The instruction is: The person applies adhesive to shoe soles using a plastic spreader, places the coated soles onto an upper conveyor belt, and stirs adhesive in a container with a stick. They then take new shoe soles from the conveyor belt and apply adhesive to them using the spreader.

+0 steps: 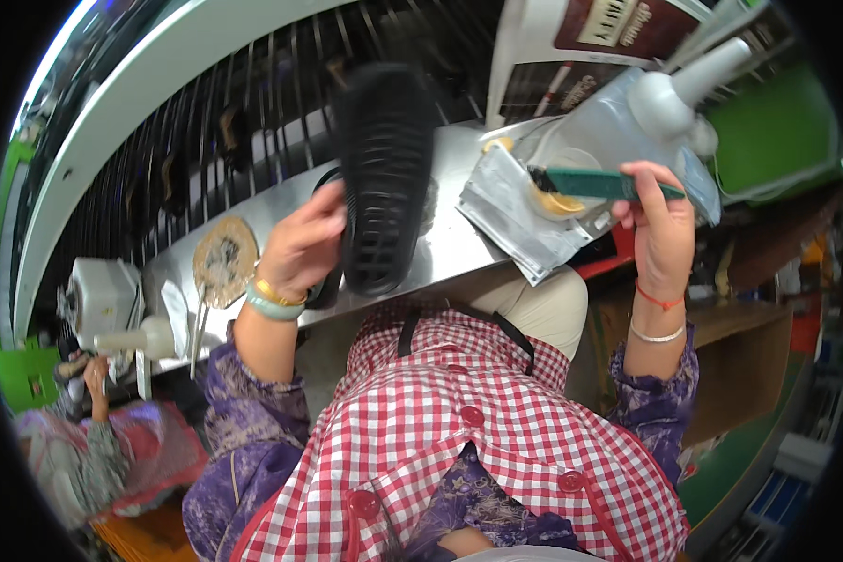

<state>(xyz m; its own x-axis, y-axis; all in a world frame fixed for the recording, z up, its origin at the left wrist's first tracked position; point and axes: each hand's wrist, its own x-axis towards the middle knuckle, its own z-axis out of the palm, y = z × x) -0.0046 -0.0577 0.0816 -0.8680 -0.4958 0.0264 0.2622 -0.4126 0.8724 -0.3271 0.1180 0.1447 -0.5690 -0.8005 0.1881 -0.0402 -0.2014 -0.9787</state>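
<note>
Two hands: left hand fingers grip black shoe sole; right hand fingers pinch green brush.

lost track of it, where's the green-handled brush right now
In the head view, the green-handled brush is in the right hand, upper right, its tip over a yellow-stained foil pouch.

— What packaging do we see?
— A flat silver foil pouch right of centre, lying on the steel surface, one corner over its edge.
— Anything up top?
— At the upper right we find a white carton with a dark brown label panel — and a darker printed panel just below it.
</note>
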